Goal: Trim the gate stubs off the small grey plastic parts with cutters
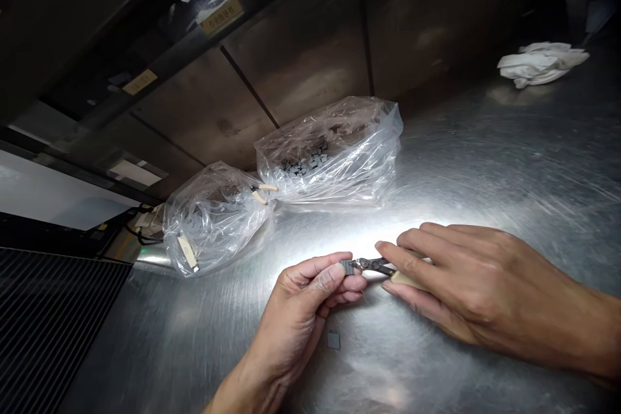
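Between thumb and fingers my left hand pinches a small grey ribbed part. My right hand is closed around the cream handles of a pair of pliers or nippers, whose exact kind I cannot tell. The tool's jaws meet the right side of the grey part. Below the hands, a small square grey piece lies flat on the metal table.
Behind the hands stands a clear plastic bag with several small grey pieces. Left of it, another clear bag has a cream-handled tool at its edge and a cream cutter-like object. A crumpled white cloth lies far right.
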